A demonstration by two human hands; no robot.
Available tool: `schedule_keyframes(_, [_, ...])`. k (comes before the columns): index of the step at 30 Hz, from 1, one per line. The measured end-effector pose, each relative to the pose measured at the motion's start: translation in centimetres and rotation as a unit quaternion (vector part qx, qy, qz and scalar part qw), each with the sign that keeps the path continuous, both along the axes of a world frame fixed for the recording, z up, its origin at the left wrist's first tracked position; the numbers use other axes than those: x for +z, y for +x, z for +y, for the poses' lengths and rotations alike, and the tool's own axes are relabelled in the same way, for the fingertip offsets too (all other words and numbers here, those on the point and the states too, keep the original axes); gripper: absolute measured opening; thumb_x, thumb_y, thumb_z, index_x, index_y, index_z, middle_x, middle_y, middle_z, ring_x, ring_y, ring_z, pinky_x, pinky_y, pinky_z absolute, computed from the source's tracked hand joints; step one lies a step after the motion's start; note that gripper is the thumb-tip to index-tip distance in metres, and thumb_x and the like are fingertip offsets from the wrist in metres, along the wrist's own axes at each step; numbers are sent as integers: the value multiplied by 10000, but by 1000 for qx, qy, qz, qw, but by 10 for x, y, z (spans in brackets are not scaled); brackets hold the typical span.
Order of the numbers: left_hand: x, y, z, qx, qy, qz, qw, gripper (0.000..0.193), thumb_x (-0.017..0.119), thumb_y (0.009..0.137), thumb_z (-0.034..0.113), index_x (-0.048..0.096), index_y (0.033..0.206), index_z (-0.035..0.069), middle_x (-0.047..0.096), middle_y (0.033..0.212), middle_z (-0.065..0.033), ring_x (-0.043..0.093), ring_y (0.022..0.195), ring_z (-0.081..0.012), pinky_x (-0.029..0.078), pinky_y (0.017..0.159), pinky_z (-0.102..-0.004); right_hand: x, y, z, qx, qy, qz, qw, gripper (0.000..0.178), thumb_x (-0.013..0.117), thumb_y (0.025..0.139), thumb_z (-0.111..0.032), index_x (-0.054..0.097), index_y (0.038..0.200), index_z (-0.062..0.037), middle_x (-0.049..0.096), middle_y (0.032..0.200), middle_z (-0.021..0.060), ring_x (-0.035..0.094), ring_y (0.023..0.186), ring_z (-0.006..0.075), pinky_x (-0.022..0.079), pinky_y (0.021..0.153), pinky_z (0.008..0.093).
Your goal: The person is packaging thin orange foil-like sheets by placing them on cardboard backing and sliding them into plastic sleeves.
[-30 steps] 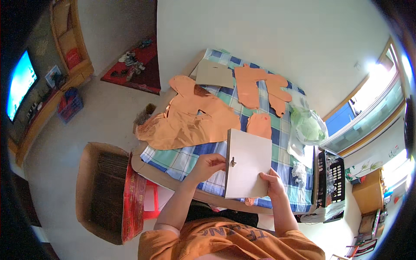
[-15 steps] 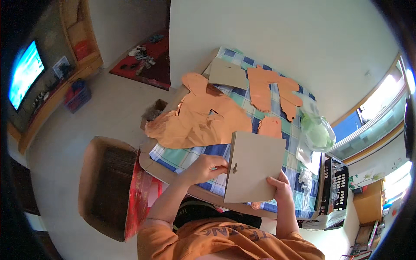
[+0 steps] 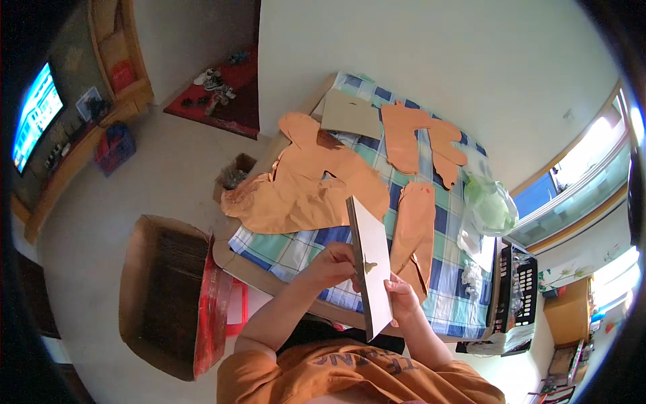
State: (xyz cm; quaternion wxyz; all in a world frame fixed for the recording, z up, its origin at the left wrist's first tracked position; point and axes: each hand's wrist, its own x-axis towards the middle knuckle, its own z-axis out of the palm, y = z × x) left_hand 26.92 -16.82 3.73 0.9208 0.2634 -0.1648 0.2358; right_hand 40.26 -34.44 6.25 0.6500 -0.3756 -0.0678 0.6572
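Head view: left hand [image 3: 336, 264] and right hand [image 3: 404, 299] hold a board [image 3: 375, 296] above plaid cloth [image 3: 449, 286], wall [image 3: 424, 57] beyond.

- Here's the surface [image 3: 272, 256], front and centre, dressed in a blue, green and white checked cloth!
- Beyond the surface, a plain pale wall [image 3: 431, 60] sweeps across, curving with the lens.
- Out left of the surface, it's pale floor [image 3: 81, 222], running over to a wooden wall unit [image 3: 121, 101] and a glowing television [image 3: 37, 121].
- Far left of the surface, there's a dark red mat [image 3: 239, 101]!
- And right of the surface, a window [image 3: 585, 161] blazes with daylight, a wooden cabinet [image 3: 572, 306] below.
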Motion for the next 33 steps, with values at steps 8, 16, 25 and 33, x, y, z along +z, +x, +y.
schedule_keyframes(8, [57, -26, 20, 128, 312, 227, 914, 52, 589, 918, 20, 574, 956, -13, 654, 818, -79, 657, 728, -148, 550, 641, -280, 21, 24, -5, -94, -22, -171, 981, 583, 672, 787, -111, 444, 1305, 27, 613, 1149, 132, 628, 984, 222, 491, 894, 340])
schedule_keyframes(16, [34, -24, 13, 188, 380, 266, 866, 41, 569, 922, 18, 572, 962, 13, 629, 762, -54, 623, 676, -129, 510, 594, -270, 28, 20, -16, -204, -35, -297, 932, 499, 614, 821, -7, 471, 1299, 9, 601, 1199, 114, 587, 1102, 223, 456, 963, 346])
schedule_keyframes(25, [45, -33, 18, 288, 621, 205, 699, 90, 604, 866, 68, 575, 930, 12, 606, 809, -126, 626, 734, -323, 489, 621, -399, 45, 42, -30, -126, -48, -326, 936, 541, 607, 799, 75, 470, 1318, 4, 600, 1188, 73, 559, 1097, 180, 432, 959, 322])
schedule_keyframes(33, [-18, -43, 59, 402, 683, 342, 504, 66, 591, 862, 62, 566, 923, 50, 619, 845, -158, 628, 794, -357, 508, 680, -428, 42, 26, -43, -150, 20, -619, 771, 323, 576, 828, 85, 537, 1142, 23, 631, 1055, 67, 573, 953, 126, 474, 826, 300])
